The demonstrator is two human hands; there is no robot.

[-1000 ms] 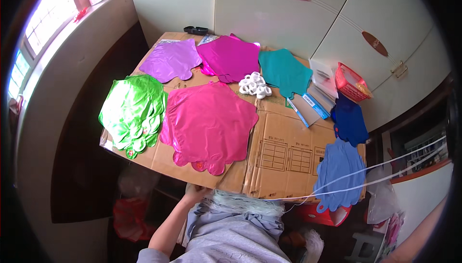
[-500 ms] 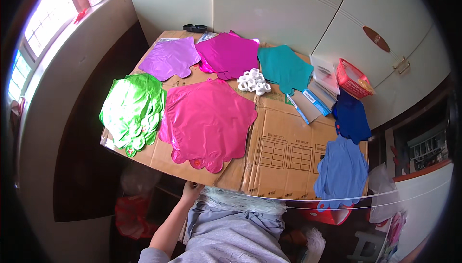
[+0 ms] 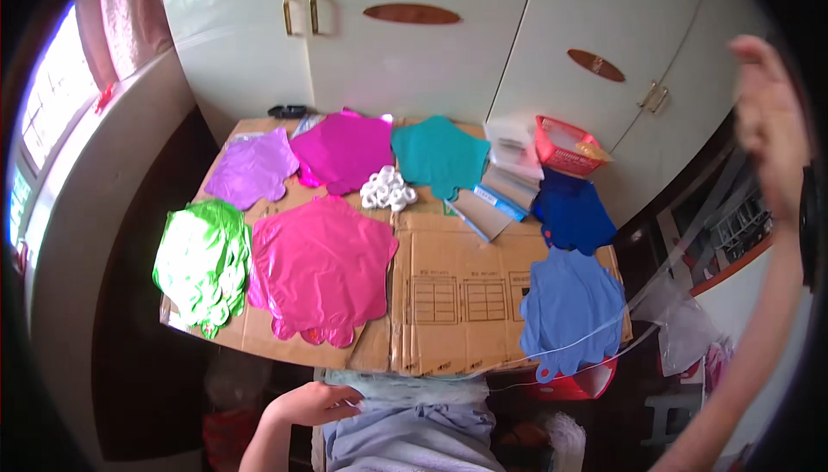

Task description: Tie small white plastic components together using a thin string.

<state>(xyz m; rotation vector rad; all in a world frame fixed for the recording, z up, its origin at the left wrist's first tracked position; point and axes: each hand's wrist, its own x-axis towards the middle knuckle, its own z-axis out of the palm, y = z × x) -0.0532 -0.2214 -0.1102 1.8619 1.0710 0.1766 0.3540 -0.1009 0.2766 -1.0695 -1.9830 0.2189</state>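
Observation:
Raised high at the far right, my right hand [image 3: 768, 118] has its fingers curled around thin, pale translucent strands [image 3: 642, 301]. They stretch down and left toward a bundle of pale strands [image 3: 414, 386] lying across my lap at the table edge. Beside the bundle's left end, my left hand [image 3: 315, 403] hovers over my lap, fingers loosely bent and apart, with nothing visible between them. Nearest on the cardboard table top [image 3: 448, 248] lie flat foil balloons: a pink stack [image 3: 323, 269], a shiny green stack [image 3: 203, 261] and a light blue stack [image 3: 573, 308], which the strands cross.
Farther back are purple [image 3: 252, 168], magenta [image 3: 345, 153], teal [image 3: 440, 153] and dark blue [image 3: 573, 210] foil stacks, a pile of white rings [image 3: 388, 189], flat boxes [image 3: 500, 203] and a red basket [image 3: 565, 146]. Cabinets [image 3: 414, 66] stand behind; a red container [image 3: 578, 381] sits below the table's right edge.
My right hand has come up into view at the right, lifting the strands off their low, level line. My left hand has left the table edge and moved back over my lap. The view has tilted up.

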